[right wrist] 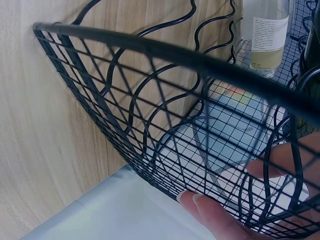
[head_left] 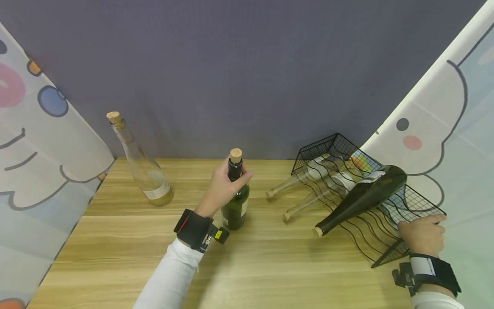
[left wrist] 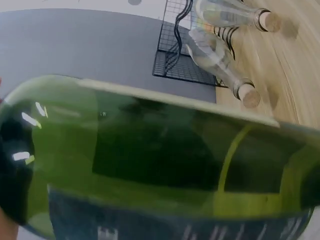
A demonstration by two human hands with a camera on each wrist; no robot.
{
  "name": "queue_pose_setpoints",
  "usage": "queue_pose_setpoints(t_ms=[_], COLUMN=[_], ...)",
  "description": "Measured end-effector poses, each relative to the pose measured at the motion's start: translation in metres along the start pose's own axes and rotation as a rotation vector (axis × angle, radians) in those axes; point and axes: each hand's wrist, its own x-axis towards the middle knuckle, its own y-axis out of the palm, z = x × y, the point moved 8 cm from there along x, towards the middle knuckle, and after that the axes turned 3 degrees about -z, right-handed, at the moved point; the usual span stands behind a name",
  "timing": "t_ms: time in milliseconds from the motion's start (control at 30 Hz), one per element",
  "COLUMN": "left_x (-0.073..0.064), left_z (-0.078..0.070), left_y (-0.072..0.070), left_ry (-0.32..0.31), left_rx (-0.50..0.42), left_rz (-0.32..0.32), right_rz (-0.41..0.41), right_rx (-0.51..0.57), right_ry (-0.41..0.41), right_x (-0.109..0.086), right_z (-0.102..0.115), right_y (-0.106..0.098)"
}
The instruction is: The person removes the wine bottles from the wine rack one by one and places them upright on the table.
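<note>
A green wine bottle (head_left: 234, 214) with a cork in its mouth stands near the middle of the wooden table. My left hand (head_left: 221, 189) grips it about the neck and shoulder. Up close, the bottle's glass (left wrist: 150, 150) fills most of the left wrist view. At the right, my right hand (head_left: 423, 235) holds the end of a black wire rack (head_left: 418, 201); in the right wrist view its fingers (right wrist: 220, 215) curl at the mesh. A dark bottle (head_left: 364, 197) and two clear bottles (head_left: 306, 175) lie in the rack, corked necks toward the table's middle.
A clear corked bottle (head_left: 146, 171) with a little yellow at its base stands at the left of the table (head_left: 115, 257). A grey panel (head_left: 239, 77) rises behind the table, and printed cloth (head_left: 38, 150) hangs at both sides.
</note>
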Motion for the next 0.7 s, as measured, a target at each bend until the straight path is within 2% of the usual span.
queue_pose_setpoints(t_ms=[133,367,700], left_x=[0.001,0.0,-0.001], left_z=[-0.002,-0.028,-0.031], left_y=[0.001,-0.002,-0.004], left_ry=[-0.017,-0.03,-0.046], left_rx=[-0.008,0.013,0.025], left_rz=[-0.055,-0.138,-0.173], right_rz=[0.008,0.0,0.0], right_rx=[-0.007,-0.014,-0.003], right_ry=[-0.001,-0.03,-0.037], right_x=[0.0,-0.001,-0.001], right_z=[-0.002,0.001,0.002], right_y=[0.0,-0.002,-0.002])
